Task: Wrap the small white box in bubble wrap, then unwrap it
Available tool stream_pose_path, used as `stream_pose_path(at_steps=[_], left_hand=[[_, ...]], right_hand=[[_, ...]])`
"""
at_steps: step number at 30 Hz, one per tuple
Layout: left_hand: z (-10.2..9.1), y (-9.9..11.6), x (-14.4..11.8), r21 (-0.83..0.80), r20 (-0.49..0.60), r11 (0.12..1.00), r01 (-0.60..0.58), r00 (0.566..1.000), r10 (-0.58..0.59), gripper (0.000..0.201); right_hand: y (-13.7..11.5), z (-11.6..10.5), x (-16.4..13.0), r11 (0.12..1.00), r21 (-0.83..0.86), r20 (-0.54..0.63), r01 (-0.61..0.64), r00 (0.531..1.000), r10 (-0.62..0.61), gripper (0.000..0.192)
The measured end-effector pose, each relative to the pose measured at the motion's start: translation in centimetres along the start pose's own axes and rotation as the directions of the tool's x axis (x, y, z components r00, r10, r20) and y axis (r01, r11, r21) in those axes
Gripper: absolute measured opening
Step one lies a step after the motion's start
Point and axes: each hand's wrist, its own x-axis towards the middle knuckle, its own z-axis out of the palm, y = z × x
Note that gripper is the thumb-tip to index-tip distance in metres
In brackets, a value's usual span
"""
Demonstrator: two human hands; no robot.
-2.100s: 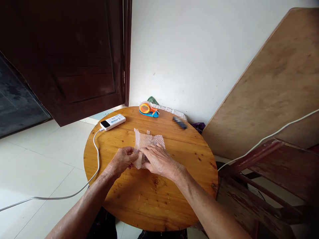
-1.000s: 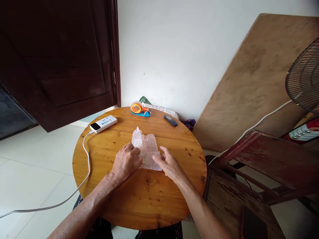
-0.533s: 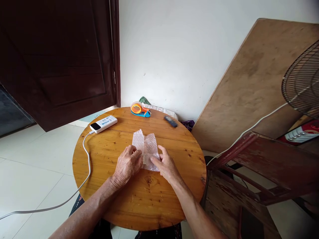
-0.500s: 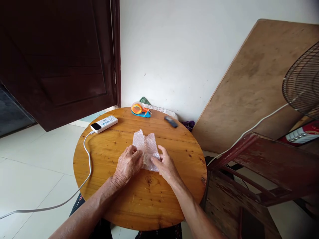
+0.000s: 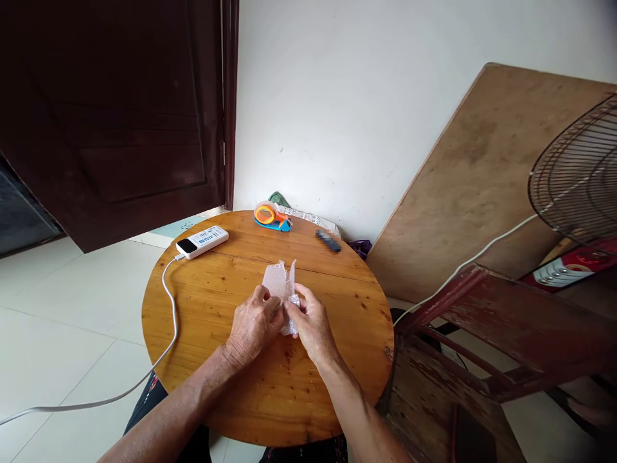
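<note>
A small piece of bubble wrap (image 5: 276,280) lies near the middle of the round wooden table, its right part folded up and over. My left hand (image 5: 257,318) is closed on its left side, with the fingertips pressed together. My right hand (image 5: 310,319) pinches the folded right side between thumb and fingers. The two hands almost touch over the lower part of the wrap. Whether anything lies inside the folds cannot be seen.
On the round table (image 5: 193,308) are a white power bank (image 5: 202,242) with a cable, a tape dispenser (image 5: 272,216) and a dark blurred object (image 5: 328,240). A wooden chair (image 5: 520,328) and a fan (image 5: 578,173) stand at the right. A dark door (image 5: 139,116) is at the left.
My right hand has moved left toward my left hand, folding the right part of the bubble wrap inward. The wrap now looks narrower. The view has shifted slightly.
</note>
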Motion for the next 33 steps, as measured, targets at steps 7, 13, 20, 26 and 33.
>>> stream_pose_path(at_steps=[7,13,20,26,33], left_hand=[[-0.2,-0.2,-0.2,-0.209,0.019,0.978,0.000,1.000,0.004,0.024],[-0.4,-1.6,0.1,-0.638,0.056,0.769,0.055,0.998,-0.024,0.039],[0.1,-1.9,0.4,-0.739,0.119,0.653,0.166,0.986,-0.115,0.047],[0.7,-1.3,0.1,-0.660,0.063,0.742,0.120,0.993,-0.105,0.053],[0.2,-1.2,0.1,-0.654,0.074,0.747,0.121,0.993,-0.095,0.058]], right_hand=[[-0.6,-0.2,-0.1,0.996,-0.092,0.041,-0.007,0.999,0.011,0.062],[-1.6,-1.2,-0.6,0.968,-0.243,0.160,0.066,0.987,-0.027,0.050],[-1.4,-1.0,-1.7,0.691,-0.612,0.297,0.384,0.922,-0.249,0.057],[-1.5,-1.5,-1.9,0.592,-0.628,0.419,0.504,0.861,-0.288,0.070],[-1.6,-1.0,-2.1,0.568,-0.662,0.423,0.490,0.869,-0.256,0.079]])
